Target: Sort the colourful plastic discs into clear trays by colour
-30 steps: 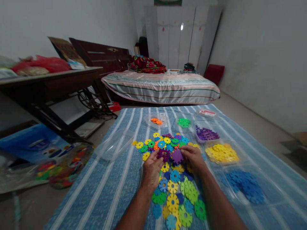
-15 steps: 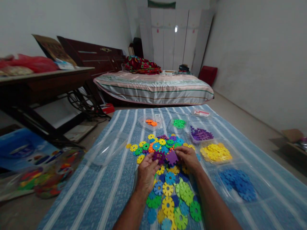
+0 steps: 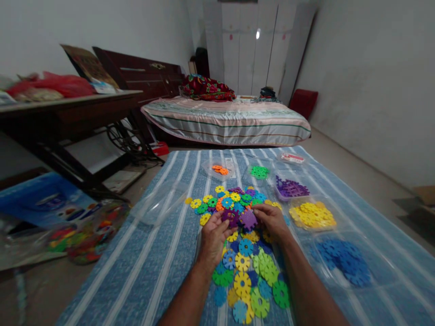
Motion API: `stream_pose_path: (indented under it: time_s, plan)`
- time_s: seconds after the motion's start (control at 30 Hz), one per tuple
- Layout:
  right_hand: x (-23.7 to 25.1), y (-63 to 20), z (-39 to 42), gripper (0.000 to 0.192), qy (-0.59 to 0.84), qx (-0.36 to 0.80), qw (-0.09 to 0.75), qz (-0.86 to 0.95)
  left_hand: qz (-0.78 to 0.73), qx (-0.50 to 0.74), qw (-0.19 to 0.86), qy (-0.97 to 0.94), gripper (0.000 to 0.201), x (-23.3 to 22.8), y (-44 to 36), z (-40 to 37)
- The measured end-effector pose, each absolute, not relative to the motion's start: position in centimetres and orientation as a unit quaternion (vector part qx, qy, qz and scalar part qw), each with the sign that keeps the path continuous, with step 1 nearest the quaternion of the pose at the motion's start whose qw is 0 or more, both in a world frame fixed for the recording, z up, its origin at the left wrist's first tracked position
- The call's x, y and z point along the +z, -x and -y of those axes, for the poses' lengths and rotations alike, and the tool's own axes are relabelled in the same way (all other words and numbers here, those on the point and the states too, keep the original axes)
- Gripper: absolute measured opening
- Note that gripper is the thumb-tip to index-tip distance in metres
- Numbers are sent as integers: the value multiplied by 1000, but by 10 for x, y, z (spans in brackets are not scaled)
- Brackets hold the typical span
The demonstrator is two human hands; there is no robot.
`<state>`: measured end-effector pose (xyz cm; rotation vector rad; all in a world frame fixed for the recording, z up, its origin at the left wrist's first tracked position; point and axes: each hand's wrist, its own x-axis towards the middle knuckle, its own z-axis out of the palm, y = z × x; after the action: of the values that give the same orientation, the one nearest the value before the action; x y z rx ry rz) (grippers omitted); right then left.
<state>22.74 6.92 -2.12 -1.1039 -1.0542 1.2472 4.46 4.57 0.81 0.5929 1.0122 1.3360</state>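
My left hand (image 3: 214, 233) pinches a dark purple notched plastic piece (image 3: 230, 218) between thumb and fingers. A lighter purple square notched piece (image 3: 249, 219) is gripped by my right hand (image 3: 273, 222), close beside the first one. Whether the two pieces touch I cannot tell. Both are held above a heap of loose notched discs in yellow, green, blue and orange. Between my forearms lie more discs, among them a yellow disc (image 3: 242, 284) and a lime green disc (image 3: 260, 303).
Clear tubs stand on the striped cloth (image 3: 152, 267): orange pieces (image 3: 220, 170), green pieces (image 3: 259, 172), purple pieces (image 3: 292, 186), yellow pieces (image 3: 312, 214) and blue pieces (image 3: 341, 260). A clear lid or tub (image 3: 161, 203) rests at the left. Beyond is a bed (image 3: 224, 122).
The whole view has shifted, so the scene sits slightly further right. Both hands keep their purple pieces, and the lighter one has turned a little.
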Motion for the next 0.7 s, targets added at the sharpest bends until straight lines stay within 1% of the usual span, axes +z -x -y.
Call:
stream_pose_path:
  time_s: [0.13, 0.33, 0.57, 0.7]
  plan:
    - [-26, -229, -70, 36, 461, 548, 547, 432, -450, 581, 628, -257, 40, 9, -45, -45]
    - [-24, -229, -69, 35, 457, 549, 545, 440, -446, 580, 629, -265, 42, 9, -44, -44]
    - [-14, -228, -64, 36, 465, 549, 544, 432, -435, 580, 641, -251, 40, 5, -43, -46]
    - [-14, -227, -62, 34, 461, 545, 527, 461, -439, 578, 643, -245, 37, 4, -42, -45]
